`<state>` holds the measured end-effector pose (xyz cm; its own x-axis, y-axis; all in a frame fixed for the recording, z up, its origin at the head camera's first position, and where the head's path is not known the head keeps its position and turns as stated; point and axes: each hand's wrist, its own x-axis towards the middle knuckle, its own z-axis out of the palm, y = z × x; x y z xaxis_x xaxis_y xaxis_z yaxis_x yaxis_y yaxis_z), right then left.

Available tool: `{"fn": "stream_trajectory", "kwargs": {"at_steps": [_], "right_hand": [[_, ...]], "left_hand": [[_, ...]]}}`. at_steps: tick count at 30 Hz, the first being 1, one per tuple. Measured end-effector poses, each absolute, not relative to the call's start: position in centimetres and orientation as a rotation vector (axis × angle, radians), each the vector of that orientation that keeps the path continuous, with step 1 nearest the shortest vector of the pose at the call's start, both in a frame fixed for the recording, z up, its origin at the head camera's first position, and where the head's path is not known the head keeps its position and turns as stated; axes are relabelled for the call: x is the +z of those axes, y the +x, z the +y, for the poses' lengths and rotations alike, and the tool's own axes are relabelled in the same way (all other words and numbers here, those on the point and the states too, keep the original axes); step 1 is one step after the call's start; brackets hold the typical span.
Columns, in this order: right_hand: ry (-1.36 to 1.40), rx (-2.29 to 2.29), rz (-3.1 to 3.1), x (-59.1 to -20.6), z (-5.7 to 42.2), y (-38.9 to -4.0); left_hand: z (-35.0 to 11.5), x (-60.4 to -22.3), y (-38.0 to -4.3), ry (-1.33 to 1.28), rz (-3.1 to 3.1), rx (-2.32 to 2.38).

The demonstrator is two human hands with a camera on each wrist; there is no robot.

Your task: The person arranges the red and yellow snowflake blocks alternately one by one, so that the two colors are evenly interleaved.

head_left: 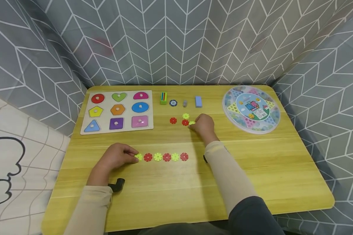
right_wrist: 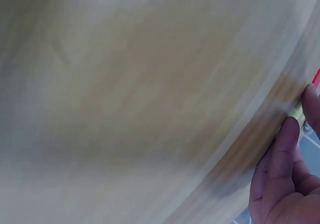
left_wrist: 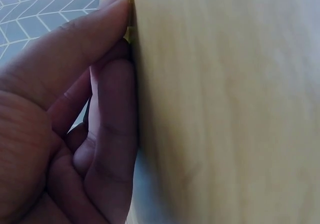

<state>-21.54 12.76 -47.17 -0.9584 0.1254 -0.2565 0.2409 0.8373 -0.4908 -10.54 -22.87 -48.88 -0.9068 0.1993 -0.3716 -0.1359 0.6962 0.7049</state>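
The person's left hand (head_left: 114, 157) pinches a yellow disc (head_left: 139, 157) between thumb and fingertips, at the left end of a row of alternating red and yellow discs (head_left: 166, 157). Farther off, the right hand (head_left: 204, 127) pinches another yellow disc (head_left: 192, 123) at its fingertips, just right of a red disc (head_left: 185, 122). Beyond these fingers lie one more yellow disc (head_left: 186, 116) and, farthest, a blue block (head_left: 198, 101).

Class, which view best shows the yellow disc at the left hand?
The head view: most of the yellow disc shows at the left hand. The left wrist view shows only slivers; the right wrist's, none of it.
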Motion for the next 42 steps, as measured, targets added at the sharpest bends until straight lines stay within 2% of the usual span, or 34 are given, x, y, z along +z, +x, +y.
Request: {"fn": "stream_trajectory", "kwargs": {"at_steps": [13,20,23,33,38,42], "right_hand": [[0.32,-0.895,2.768,-47.3,13.2,-21.3],[0.421,-1.588,2.303,-47.2,15.3,-20.0],[0.396,-1.725,2.128,-47.0,16.6,-18.5],[0.082,-1.516,2.144,-47.7,17.2,-11.9],[-0.11,-1.188,2.465,-47.9,16.1,-10.5],[-0.162,-1.074,2.601,-47.7,15.5,-10.1]], "left_hand": [[-22.8,-48.9,-10.7,0.048,2.489,1.076],[-22.7,-48.7,-10.7,0.055,2.495,1.075],[-22.7,-48.6,-10.8,0.053,2.49,1.076],[-22.7,-48.5,-10.8,0.045,2.486,1.071],[-22.7,-48.8,-10.5,0.047,2.488,1.068],[-22.7,-48.7,-10.4,0.05,2.492,1.065]]}}
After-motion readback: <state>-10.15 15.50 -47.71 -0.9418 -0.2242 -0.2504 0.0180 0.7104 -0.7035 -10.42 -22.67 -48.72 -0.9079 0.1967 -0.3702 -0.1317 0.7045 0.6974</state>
